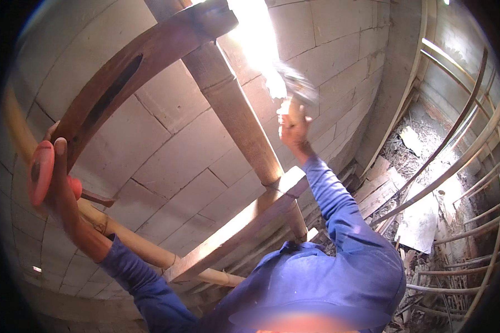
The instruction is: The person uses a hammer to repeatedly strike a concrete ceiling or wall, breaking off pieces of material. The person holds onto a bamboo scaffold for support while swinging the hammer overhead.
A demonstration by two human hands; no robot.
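My left hand [64,187], at the left, is closed round the grip of a hand tool with a round red guard [41,172], a red collar and a flat metal end; it looks like a chisel. Its thumb lies against a thick brown timber [104,87] with a long dark slot, which the lens bends. At the upper centre right, my right hand [293,125] is raised, gripping a hammer [298,87] by its pale handle. The hammer's head is motion-blurred. Both hands are apart.
Bamboo poles [237,112] and a squared timber beam [233,233] cross between my arms, tied where they meet. A block wall [171,154] stands behind. Bent poles [450,175] and rubble with boards [418,220] lie at the right. Bright light enters at the top.
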